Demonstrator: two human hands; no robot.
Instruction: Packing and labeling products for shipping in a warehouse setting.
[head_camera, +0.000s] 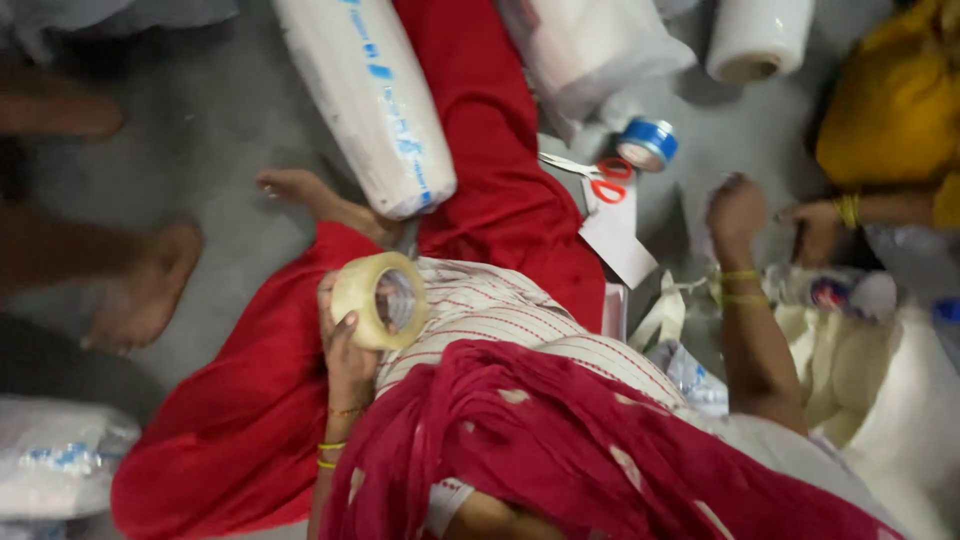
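Over the lap, left hand (345, 350) grips clear round packing-tape roll (378, 300); right hand (737, 208) clenched, reaching toward red-handled scissors (600, 180).

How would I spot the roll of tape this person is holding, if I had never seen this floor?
Start at the red cloth spread over the person's legs on the grey floor. At its left edge, the left hand grips the tape roll. It is a pale, see-through ring with a hollow core, unlike the smaller blue-edged roll by the scissors.

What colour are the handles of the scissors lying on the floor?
Red-orange; the scissors show best in the head view, beside a blue tape roll.
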